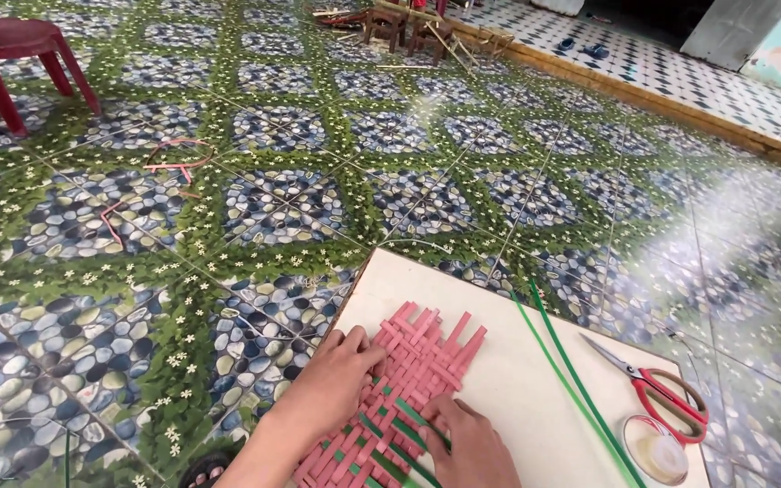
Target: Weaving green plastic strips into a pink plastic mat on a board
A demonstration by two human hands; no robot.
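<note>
A flat woven mat of pink strips (427, 348) with a few green strips woven in lies on a pale board (508, 380) on the floor. My left hand (341, 370) rests flat on the mat's left edge, fingers pressing the pink strips. Lower down, my right hand (467, 438) has its fingers on the weave beside a green strip (409, 411). Neither hand lifts anything.
Two long green strips (571, 380) lie across the board to the right. Red-handled scissors (662, 389) and a roll of clear tape (657, 447) sit at its right end. A red plastic chair (11, 54) stands far left, loose pink scraps (174, 158) on the patterned tiles, small wooden stools (404, 27) behind.
</note>
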